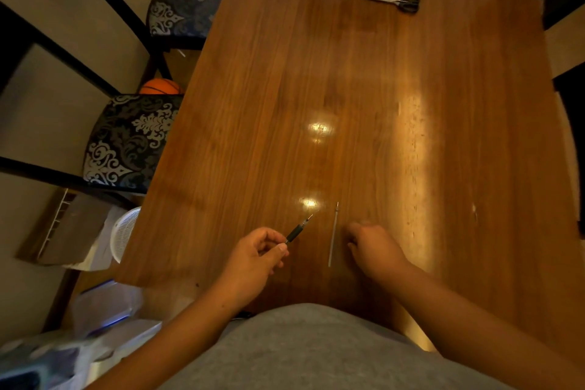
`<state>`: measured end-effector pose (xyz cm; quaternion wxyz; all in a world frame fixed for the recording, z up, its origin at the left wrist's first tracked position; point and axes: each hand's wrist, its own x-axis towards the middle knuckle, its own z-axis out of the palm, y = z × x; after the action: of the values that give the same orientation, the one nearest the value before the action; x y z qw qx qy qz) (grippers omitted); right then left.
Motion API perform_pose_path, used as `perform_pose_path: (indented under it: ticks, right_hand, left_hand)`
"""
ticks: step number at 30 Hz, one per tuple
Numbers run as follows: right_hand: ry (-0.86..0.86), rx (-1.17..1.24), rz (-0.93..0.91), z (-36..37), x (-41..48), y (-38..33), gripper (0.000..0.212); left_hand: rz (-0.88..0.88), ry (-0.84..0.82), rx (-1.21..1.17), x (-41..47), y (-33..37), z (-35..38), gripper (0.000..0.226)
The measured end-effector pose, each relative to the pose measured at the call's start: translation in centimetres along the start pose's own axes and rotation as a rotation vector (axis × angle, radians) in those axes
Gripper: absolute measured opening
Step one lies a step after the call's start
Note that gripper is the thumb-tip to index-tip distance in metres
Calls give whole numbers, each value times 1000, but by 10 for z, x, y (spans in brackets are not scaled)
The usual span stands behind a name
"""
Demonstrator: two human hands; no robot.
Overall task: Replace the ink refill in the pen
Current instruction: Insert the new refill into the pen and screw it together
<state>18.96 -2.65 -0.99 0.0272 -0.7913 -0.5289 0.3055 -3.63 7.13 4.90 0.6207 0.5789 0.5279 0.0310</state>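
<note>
My left hand (pixel 253 258) pinches the slim black rubber-gripped pen (pixel 295 232), while my right hand (pixel 373 247) rests curled (holding anything? I cannot tell) just beside the thin grey ink refill (pixel 332 236) on the glossy wooden table (pixel 443 152). A clumsy fingertip could roll it away.

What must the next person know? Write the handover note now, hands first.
Left hand: pinches the pen behind its black grip, tip pointing away.
Right hand: fingers curled, on the table just right of the loose refill; I cannot tell whether it holds anything.
Refill: lies flat, and neither hand touches it.
Done: unclear, since I cannot tell whether that refill is old or new.
Left: seat the fresh refill and close the pen.
Scissors lie at the far end.
</note>
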Motion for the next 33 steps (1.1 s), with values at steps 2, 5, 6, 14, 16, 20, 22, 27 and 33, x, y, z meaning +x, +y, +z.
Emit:
perform_pose_path:
  ticks: [2, 5, 6, 14, 16, 20, 22, 27, 33]
  right_hand:
    - [-18, -25, -5, -1, 1, 1, 10]
    - [-14, 92, 32, -8, 0, 0, 9]
    - [-5, 206, 62, -13, -2, -2, 8]
    - [66, 1020, -81, -87, -30, -22, 3]
    - [67, 1090, -133, -102, -36, -26, 12]
    - [53, 1118, -235, -116, -44, -27, 7]
    - [47, 1118, -258, -120, -48, -27, 8]
    - [5, 1078, -279, -125, -56, -32, 7]
    - [-14, 1058, -307, -128, -62, -41, 11]
  left_hand:
    - [6, 0, -7, -1, 1, 1, 14]
    - [25, -7, -16, -3, 6, 3, 18]
    - [36, -13, -18, -4, 8, 4, 20]
    - [153, -83, -42, -16, 34, 13, 24]
    - [174, -104, -64, -19, 41, 16, 19]
    - [222, -143, -91, -25, 55, 22, 15]
    - [242, -148, -105, -28, 61, 23, 15]
    - [290, -162, -86, -37, 69, 23, 17]
    - [294, -157, -107, -48, 75, 20, 21]
